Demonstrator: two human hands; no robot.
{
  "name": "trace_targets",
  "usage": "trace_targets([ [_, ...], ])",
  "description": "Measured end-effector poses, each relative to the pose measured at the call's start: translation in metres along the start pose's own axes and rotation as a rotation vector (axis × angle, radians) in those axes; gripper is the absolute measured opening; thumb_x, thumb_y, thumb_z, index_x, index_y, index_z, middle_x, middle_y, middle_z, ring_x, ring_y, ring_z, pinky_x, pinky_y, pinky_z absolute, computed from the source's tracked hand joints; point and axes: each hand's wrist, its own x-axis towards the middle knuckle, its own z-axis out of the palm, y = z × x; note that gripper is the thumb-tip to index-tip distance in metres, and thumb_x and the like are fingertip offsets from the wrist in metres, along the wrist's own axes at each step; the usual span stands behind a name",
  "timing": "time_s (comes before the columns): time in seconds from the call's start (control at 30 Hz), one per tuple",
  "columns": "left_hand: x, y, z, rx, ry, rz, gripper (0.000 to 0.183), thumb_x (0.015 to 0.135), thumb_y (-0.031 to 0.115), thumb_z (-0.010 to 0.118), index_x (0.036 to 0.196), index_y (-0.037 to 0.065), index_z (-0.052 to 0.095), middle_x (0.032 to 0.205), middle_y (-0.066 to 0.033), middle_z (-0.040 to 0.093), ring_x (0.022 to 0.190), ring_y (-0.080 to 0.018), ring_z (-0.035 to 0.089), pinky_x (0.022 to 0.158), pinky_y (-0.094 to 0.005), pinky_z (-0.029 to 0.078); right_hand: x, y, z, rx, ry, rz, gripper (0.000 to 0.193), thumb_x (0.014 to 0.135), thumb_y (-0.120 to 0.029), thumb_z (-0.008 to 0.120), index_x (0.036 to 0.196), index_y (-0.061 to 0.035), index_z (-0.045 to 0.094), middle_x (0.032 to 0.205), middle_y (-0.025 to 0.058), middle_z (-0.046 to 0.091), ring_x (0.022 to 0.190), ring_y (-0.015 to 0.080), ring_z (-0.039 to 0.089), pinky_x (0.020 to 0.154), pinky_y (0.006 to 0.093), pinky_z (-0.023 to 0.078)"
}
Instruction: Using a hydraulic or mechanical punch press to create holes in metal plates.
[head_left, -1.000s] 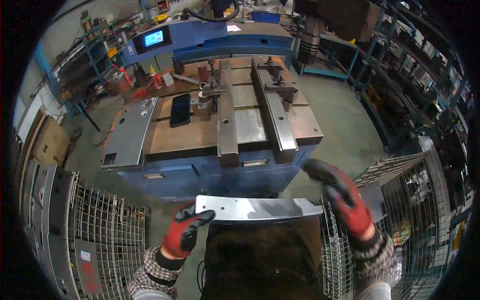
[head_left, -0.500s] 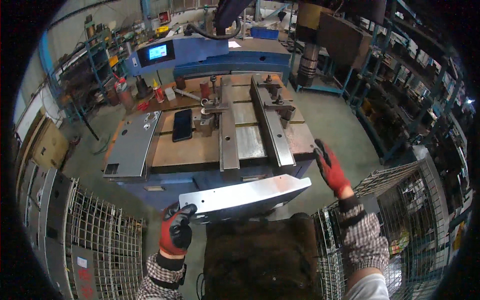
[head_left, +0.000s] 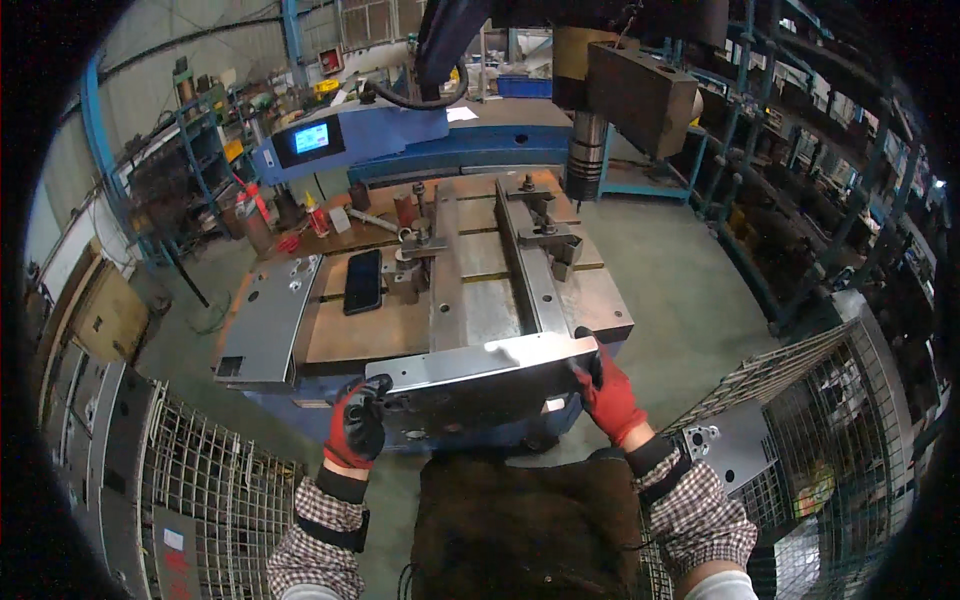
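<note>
A big blue machine with a flat work table fills the middle of the view, with wire cages on the floor to either side, and on the table lie a grey plate at its left edge and a dark phone beside it. A long metal plate is held level in front of the table's near edge, just above the dark apron. The left hand is closed around the plate's left end and the right hand grips its right end, both in red and black gloves.
</note>
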Motion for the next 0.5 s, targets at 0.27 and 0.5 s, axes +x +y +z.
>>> trace_targets([
  [0.27,0.037,-0.016,-0.040,-0.078,-0.007,-0.225,0.036,0.104,0.017,0.059,0.137,0.002,0.058,0.133,-0.0114,0.063,0.115,-0.0250,0.065,0.098,-0.0386,0.055,0.008,0.002,0.019,-0.326,-0.025,-0.028,0.064,0.092,-0.023,0.070,0.150,-0.0082,0.046,0.118,0.0209,0.071,0.100,0.0402,0.070,0.082,0.0475,0.057],
  [0.5,0.058,0.104,0.113,0.887,-0.276,0.450,0.083,0.082,0.037,0.082,0.149,0.005,0.046,0.147,-0.0211,0.051,0.137,-0.0374,0.049,0.117,-0.0493,0.037,0.006,0.010,0.010,-0.320,0.009,-0.084,0.063,0.092,-0.023,0.068,0.150,-0.0097,0.047,0.110,0.0203,0.072,0.091,0.0401,0.071,0.075,0.0464,0.057],
])
